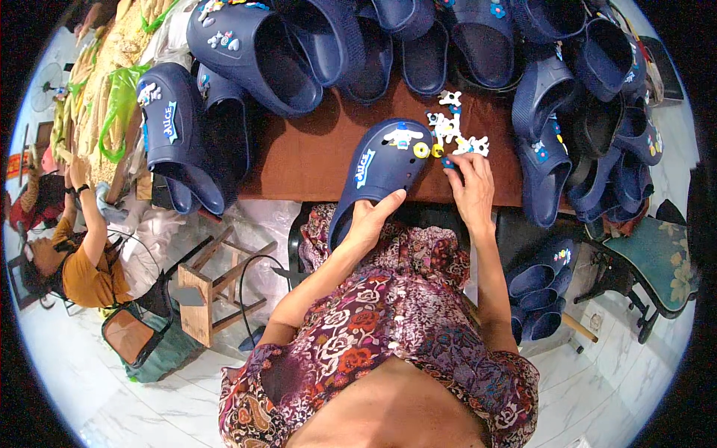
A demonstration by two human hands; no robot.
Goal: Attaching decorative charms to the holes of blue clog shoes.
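My left hand (373,218) is closed on a navy blue clog (383,166), thumb on the outer side near the holes and fingers inside the opening. The clog is tilted over the table's front edge, toe away from me. It bears a white character charm, a yellow ring charm (421,150) and a blue-and-white name tag charm (364,168). Just right of it, my right hand (472,185) pinches a small blue shoe charm (447,162) at the table surface. Its fingertips are beside a loose pile of white, yellow and blue charms (446,128).
Many navy clogs (441,60) crowd the brown table (291,160) along its far side and both ends. More clogs (539,299) sit low at my right, near a green chair (653,257). A wooden stool (202,299) stands at left; another person (93,239) works beyond it.
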